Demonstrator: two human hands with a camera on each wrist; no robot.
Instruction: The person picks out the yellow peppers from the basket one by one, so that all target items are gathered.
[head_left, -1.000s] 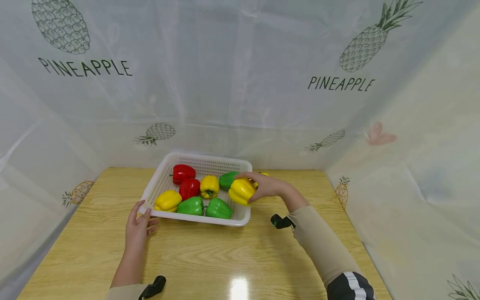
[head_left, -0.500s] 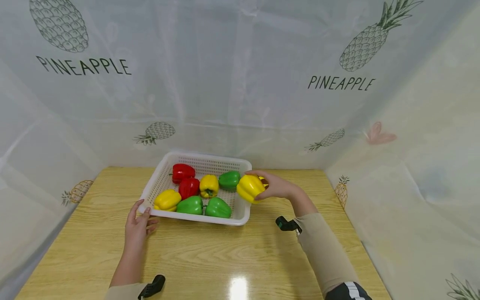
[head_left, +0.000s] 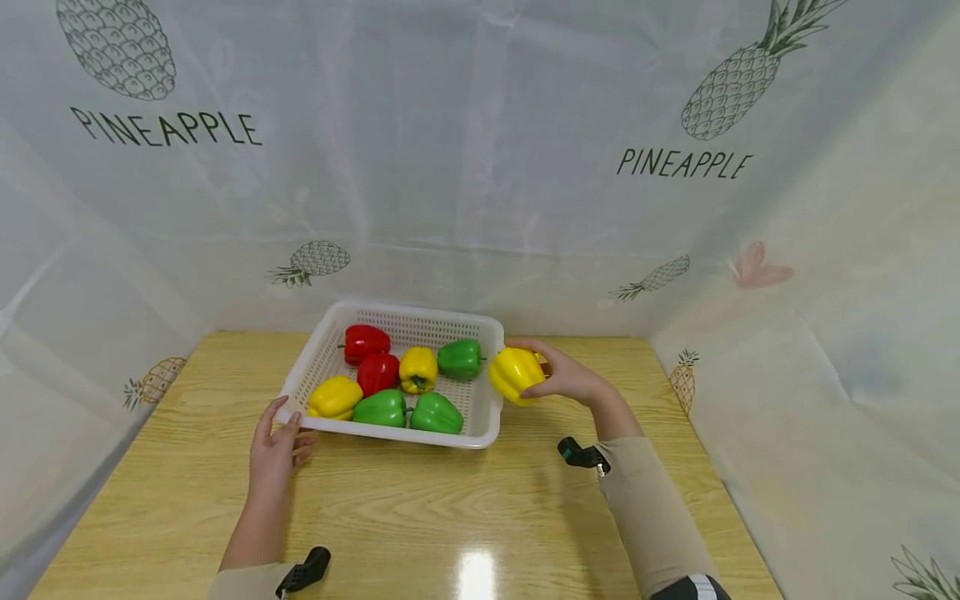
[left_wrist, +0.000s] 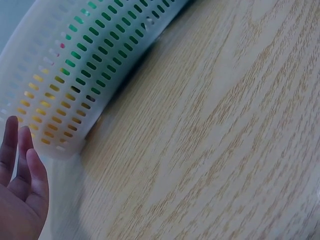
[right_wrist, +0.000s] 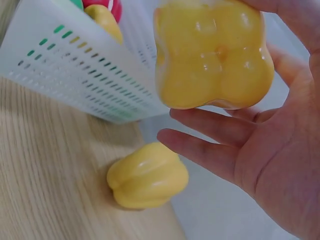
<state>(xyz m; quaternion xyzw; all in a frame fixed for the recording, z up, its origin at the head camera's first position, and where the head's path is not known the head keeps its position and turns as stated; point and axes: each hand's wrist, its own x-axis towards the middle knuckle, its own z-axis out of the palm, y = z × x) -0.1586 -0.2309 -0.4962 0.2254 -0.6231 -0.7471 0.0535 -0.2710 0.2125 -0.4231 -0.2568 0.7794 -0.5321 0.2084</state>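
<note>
My right hand (head_left: 566, 377) holds a yellow pepper (head_left: 514, 374) just off the basket's right rim. In the right wrist view, the hand (right_wrist: 280, 145) has thumb and fingers around this pepper (right_wrist: 212, 60), lobed end facing the camera. At the near left corner of the white basket (head_left: 405, 437), my left hand (head_left: 273, 446) grips the rim. The left wrist view has that hand's fingers (left_wrist: 23, 165) against the slotted wall (left_wrist: 95, 60). Inside lie red peppers (head_left: 378, 374), yellow peppers (head_left: 335, 398) and green peppers (head_left: 437, 414).
Another yellow pepper (right_wrist: 147, 176) lies on the wooden table (right_wrist: 45, 165) outside the basket, mostly hidden behind my right hand in the head view. A pale sheet (head_left: 420, 167) with pineapple prints hangs behind the table and at both sides.
My right hand has moved the yellow pepper rightward, from over the basket's right part to beside its rim, uncovering the green pepper there. The left hand stays at the corner.
</note>
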